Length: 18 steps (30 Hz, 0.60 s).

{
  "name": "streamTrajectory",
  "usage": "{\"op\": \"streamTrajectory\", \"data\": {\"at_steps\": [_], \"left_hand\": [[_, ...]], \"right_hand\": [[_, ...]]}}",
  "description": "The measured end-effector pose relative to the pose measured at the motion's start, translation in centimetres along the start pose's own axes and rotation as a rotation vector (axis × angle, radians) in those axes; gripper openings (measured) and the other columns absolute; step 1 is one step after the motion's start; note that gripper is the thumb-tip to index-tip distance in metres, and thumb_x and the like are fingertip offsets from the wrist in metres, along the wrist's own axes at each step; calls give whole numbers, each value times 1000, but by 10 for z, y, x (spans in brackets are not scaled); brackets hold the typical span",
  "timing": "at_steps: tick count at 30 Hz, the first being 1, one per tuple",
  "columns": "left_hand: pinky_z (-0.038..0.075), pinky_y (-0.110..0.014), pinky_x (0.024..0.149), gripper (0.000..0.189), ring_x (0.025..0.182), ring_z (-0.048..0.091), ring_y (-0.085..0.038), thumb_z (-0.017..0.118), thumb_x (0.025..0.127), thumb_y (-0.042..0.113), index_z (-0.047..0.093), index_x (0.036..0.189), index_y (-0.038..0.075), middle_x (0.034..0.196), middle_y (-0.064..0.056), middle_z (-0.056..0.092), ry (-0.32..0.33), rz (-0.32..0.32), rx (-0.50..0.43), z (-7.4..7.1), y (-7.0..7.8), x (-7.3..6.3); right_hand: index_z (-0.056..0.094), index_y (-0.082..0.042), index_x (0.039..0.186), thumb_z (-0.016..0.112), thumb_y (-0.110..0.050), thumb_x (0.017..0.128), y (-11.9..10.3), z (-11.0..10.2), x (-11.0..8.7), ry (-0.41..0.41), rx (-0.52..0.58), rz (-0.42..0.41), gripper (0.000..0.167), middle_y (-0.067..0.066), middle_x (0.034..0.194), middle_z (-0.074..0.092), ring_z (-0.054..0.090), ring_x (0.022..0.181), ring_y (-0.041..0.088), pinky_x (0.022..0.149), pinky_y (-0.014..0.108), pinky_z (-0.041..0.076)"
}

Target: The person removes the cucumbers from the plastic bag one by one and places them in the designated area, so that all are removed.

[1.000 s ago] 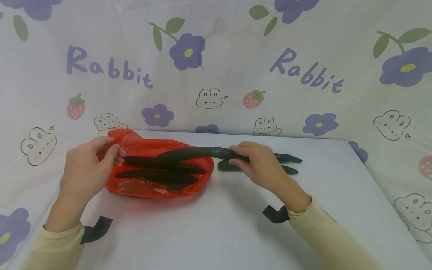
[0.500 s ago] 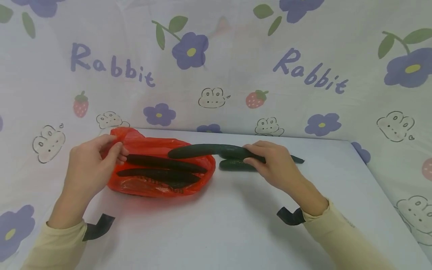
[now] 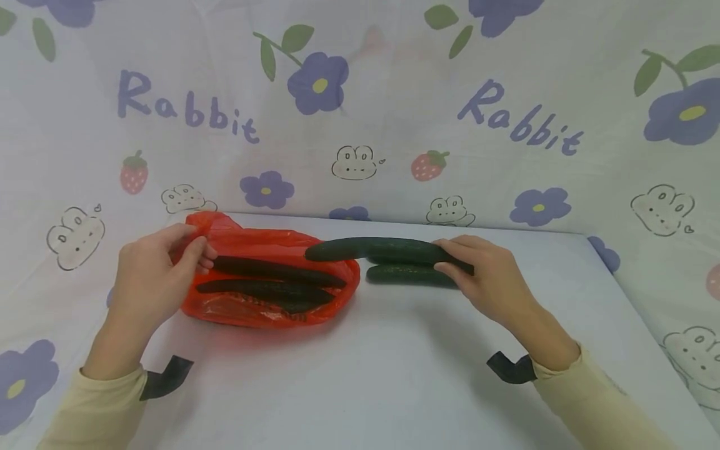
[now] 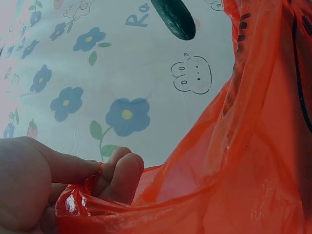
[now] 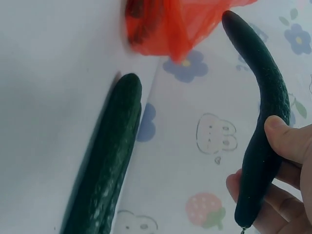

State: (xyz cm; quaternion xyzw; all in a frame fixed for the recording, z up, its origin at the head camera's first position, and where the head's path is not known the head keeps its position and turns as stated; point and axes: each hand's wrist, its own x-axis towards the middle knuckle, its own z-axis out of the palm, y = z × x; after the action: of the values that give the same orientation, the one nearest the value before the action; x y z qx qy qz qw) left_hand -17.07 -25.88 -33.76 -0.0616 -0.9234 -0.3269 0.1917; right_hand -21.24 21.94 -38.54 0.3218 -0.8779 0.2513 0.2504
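My left hand (image 3: 152,269) pinches the edge of a red plastic bag (image 3: 264,239), and the left wrist view shows the film gathered between thumb and fingers (image 4: 126,179). Two dark green cucumbers (image 3: 275,271) lie inside the bag, whose mouth faces right. My right hand (image 3: 492,275) grips a curved cucumber (image 3: 382,248) near one end and holds it raised over the table. Its free end overlaps the bag's right part in the head view. Behind and below it, more cucumbers (image 3: 410,275) lie side by side on the table, partly hidden by my right hand.
The white table (image 3: 360,387) runs back to a hanging cloth (image 3: 394,94) printed with flowers, rabbits and strawberries. A black strap end (image 3: 167,378) sticks out at my left cuff, and another strap end (image 3: 510,367) at my right.
My right hand has moved right with the cucumber, drawing its free end away from over the bag's middle toward its right edge. My left hand stays at the bag.
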Motion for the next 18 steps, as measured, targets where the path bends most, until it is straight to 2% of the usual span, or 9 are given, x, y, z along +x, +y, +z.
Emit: {"op": "streamTrajectory", "data": {"at_steps": [7, 14, 18], "left_hand": [[45, -11, 78, 21, 79, 76, -25, 63, 109, 11, 76, 121, 0, 89, -6, 77, 12, 7, 9, 0, -1, -1], [44, -6, 75, 22, 80, 75, -25, 63, 110, 12, 75, 124, -1, 90, -7, 77, 4, -1, 0, 1, -2, -1], [43, -4, 74, 23, 80, 75, -25, 63, 110, 12, 74, 124, -1, 90, -8, 77, 5, -2, 3, 1, -1, -1]], "right_hand": [[80, -2, 125, 91, -1, 85, 6, -13, -8, 35, -36, -13, 42, 9, 111, 79, 77, 100, 29, 82, 46, 60], [80, -3, 126, 92, 1, 83, 14, -23, -19, 47, -68, 6, 45, 7, 110, 79, 76, 99, 26, 81, 39, 57], [80, -3, 126, 92, 2, 82, 19, -26, -25, 45, -83, 8, 47, 7, 111, 79, 76, 100, 26, 85, 22, 54]]}}
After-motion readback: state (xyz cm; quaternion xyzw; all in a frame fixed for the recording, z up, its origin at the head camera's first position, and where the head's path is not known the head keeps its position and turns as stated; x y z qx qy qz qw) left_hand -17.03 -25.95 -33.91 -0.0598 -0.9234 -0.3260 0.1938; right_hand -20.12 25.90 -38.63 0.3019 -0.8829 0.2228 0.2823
